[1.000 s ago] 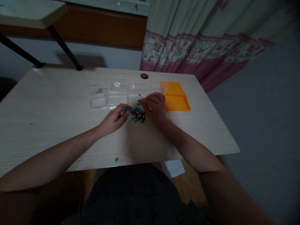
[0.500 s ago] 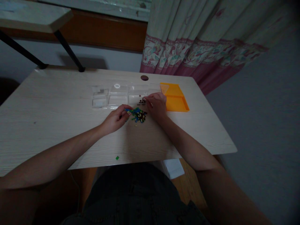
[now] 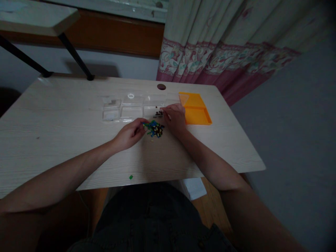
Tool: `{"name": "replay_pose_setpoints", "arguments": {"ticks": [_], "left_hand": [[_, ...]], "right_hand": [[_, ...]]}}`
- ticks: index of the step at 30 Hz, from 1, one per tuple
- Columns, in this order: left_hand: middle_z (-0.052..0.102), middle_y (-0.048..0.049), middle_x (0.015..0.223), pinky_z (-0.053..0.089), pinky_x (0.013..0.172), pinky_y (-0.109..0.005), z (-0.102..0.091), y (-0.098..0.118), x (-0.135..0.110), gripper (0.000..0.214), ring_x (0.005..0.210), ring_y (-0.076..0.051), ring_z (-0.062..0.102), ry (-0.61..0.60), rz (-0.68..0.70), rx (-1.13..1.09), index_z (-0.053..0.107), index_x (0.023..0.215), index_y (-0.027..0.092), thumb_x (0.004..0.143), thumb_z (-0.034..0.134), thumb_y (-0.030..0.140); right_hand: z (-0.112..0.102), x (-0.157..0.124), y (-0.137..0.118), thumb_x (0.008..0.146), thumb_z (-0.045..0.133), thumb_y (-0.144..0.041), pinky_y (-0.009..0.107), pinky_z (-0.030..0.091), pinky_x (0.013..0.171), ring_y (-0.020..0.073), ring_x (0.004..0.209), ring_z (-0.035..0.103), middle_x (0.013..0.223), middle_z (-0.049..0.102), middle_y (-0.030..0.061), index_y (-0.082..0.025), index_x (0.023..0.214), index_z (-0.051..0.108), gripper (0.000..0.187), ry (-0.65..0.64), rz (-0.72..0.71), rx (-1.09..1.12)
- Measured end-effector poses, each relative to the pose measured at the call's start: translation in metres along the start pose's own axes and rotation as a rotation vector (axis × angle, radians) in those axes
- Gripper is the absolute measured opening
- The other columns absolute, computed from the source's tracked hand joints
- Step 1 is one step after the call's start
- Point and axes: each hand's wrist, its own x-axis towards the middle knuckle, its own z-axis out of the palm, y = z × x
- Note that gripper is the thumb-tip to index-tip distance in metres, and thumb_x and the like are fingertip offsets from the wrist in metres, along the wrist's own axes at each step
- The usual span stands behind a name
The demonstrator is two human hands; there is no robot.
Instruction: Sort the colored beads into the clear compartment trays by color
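Small multicoloured blocky pieces (image 3: 155, 128) are touched by the curled left hand (image 3: 130, 134); the right hand (image 3: 175, 116) is narrowed at a clear compartmented plastic tray (image 3: 132, 112), grip indiscernible.

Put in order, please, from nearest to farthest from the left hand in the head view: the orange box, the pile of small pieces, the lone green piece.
From the left hand:
1. Pile of small pieces: right at its fingertips.
2. Lone green piece: by the table's front edge.
3. Orange box: far right, past the right hand.
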Motion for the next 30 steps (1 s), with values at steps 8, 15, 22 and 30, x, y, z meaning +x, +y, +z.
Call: {"name": "replay_pose_setpoints", "arguments": {"ticks": [8,15,22,30], "left_hand": [[0.055,-0.0142,0.115,0.042,0.096,-0.044,0.002,0.004,0.001,0.042,0.111,-0.028,0.050,-0.040,0.246,0.397,0.056,0.132,0.020,0.092,0.052,0.031],[0.040,-0.0138,0.147,0.035,0.106,-0.055,0.006,0.007,-0.002,0.046,0.130,-0.035,0.040,-0.064,0.302,0.521,0.054,0.137,0.031,0.091,0.057,0.032],[0.026,-0.0067,0.158,0.021,0.117,-0.059,0.007,0.009,-0.001,0.043,0.145,-0.035,0.023,-0.128,0.317,0.611,0.055,0.135,0.035,0.093,0.055,0.038],[0.033,-0.0067,0.155,0.022,0.117,-0.058,0.004,0.016,-0.003,0.040,0.142,-0.034,0.031,-0.094,0.313,0.688,0.058,0.133,0.034,0.093,0.055,0.036]], "right_hand": [[0.000,-0.001,-0.003,0.098,0.044,-0.041,0.042,0.034,0.092,0.0236,0.100,0.053,0.097,0.069,0.0051,-0.024,0.098,0.071,0.032,-0.001,0.003,0.005],[0.001,-0.001,-0.005,0.098,0.045,-0.040,0.041,0.034,0.091,0.0230,0.099,0.053,0.096,0.070,0.0040,-0.024,0.097,0.071,0.030,-0.007,-0.018,-0.002],[0.000,-0.001,-0.007,0.099,0.043,-0.040,0.042,0.033,0.092,0.0237,0.101,0.053,0.097,0.069,0.0055,-0.024,0.097,0.072,0.032,-0.019,-0.020,0.014],[-0.001,-0.001,-0.005,0.098,0.046,-0.038,0.041,0.033,0.091,0.0231,0.099,0.053,0.096,0.069,0.0047,-0.023,0.095,0.071,0.029,-0.010,-0.036,0.000]]}}
